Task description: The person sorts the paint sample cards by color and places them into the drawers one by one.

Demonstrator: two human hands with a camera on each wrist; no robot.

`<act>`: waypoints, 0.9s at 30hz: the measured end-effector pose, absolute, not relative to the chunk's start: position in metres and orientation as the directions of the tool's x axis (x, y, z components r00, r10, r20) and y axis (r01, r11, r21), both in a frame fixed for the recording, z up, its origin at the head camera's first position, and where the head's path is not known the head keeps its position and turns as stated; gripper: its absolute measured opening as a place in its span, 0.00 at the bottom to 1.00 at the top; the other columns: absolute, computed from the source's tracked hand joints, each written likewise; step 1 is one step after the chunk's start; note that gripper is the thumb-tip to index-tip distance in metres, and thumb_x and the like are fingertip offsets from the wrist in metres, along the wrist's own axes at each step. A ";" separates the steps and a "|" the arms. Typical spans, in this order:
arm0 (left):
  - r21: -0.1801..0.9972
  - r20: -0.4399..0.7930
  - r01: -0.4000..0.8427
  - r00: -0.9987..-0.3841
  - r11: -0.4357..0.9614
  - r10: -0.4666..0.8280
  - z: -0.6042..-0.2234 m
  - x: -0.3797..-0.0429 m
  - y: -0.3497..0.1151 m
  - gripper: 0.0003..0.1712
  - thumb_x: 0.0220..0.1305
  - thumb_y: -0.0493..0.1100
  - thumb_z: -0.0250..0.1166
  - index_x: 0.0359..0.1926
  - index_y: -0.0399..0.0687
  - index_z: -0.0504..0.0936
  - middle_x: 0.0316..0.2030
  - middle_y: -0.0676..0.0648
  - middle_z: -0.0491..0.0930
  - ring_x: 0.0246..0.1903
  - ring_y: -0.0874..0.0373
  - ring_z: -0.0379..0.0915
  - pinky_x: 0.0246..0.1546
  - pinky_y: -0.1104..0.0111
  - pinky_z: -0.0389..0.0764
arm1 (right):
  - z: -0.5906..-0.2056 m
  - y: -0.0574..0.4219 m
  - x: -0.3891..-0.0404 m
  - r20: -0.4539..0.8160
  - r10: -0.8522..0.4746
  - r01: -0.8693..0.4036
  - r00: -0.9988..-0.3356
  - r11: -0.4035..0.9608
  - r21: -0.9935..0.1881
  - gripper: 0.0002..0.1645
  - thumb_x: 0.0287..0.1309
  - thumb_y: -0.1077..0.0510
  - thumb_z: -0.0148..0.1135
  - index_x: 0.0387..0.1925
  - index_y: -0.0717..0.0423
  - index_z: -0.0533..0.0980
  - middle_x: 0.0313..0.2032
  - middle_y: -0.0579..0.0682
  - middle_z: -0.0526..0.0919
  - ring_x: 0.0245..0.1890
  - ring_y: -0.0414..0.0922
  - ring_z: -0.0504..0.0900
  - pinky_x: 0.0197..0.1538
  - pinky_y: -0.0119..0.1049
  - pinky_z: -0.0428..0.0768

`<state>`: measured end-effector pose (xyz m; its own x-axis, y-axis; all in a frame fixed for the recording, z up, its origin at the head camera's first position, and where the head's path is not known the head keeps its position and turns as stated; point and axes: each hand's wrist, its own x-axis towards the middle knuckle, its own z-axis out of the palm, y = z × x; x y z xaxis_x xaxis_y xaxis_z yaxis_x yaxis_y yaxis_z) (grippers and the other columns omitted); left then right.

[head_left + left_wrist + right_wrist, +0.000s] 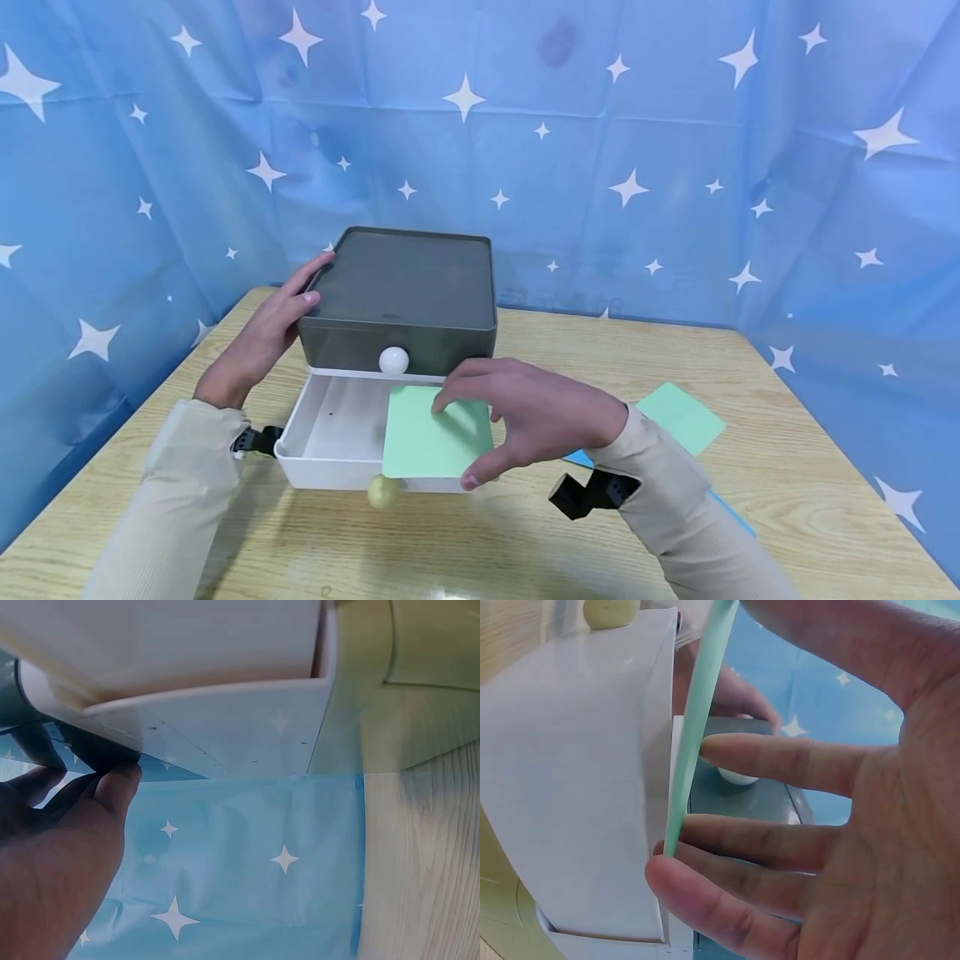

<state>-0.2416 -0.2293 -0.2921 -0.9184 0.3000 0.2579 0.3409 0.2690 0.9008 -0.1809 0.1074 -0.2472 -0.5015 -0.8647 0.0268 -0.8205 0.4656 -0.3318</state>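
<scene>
A grey-topped drawer box (416,279) has its white lower drawer (322,471) pulled out, with a pale yellow round knob (383,492). On the grey upper front is a white round knob (393,360). My left hand (262,333) rests against the box's left side, fingers along the top edge. Over the right part of the drawer is a square light green sheet (427,437). My right hand (536,408) holds this sheet, thumb at its near right corner and fingers over its face and far edge. The right wrist view shows the sheet nearly edge-on.
Another light green sheet (682,417) lies on the wooden table (817,467) to the right. Blue sheets (731,510) show partly beside the right forearm, which covers the rest. A blue curtain (540,167) with white stars hangs behind the table.
</scene>
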 end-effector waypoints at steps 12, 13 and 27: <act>0.903 0.258 0.340 -0.918 0.263 0.300 -0.292 -0.241 -0.229 0.33 0.80 0.55 0.39 0.81 0.66 0.44 0.81 0.47 0.36 0.78 0.36 0.39 0.72 0.33 0.48 | -0.250 0.099 -0.179 0.022 -0.859 -0.840 -0.512 0.495 -0.223 0.35 0.48 0.38 0.76 0.55 0.47 0.78 0.56 0.43 0.83 0.48 0.38 0.82 0.53 0.35 0.78; 0.903 0.259 0.340 -0.919 0.265 0.298 -0.292 -0.241 -0.229 0.34 0.79 0.55 0.39 0.81 0.66 0.44 0.81 0.46 0.36 0.78 0.36 0.39 0.72 0.32 0.48 | -0.250 0.099 -0.179 0.021 -0.859 -0.841 -0.512 0.495 -0.218 0.35 0.48 0.38 0.76 0.55 0.47 0.78 0.55 0.42 0.84 0.46 0.38 0.81 0.51 0.34 0.78; 0.906 0.258 0.339 -0.918 0.255 0.302 -0.294 -0.244 -0.231 0.34 0.80 0.54 0.39 0.81 0.66 0.43 0.81 0.45 0.36 0.77 0.35 0.40 0.71 0.32 0.49 | -0.252 0.097 -0.185 0.096 -0.857 -0.832 -0.506 0.457 -0.315 0.21 0.58 0.52 0.72 0.51 0.54 0.80 0.48 0.49 0.89 0.42 0.39 0.90 0.43 0.29 0.83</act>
<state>-0.2437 -0.2310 -0.2936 -0.9177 0.3018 0.2584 0.3388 0.2548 0.9057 -0.1847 0.0969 -0.2521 -0.5064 -0.8570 0.0957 -0.8321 0.4565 -0.3150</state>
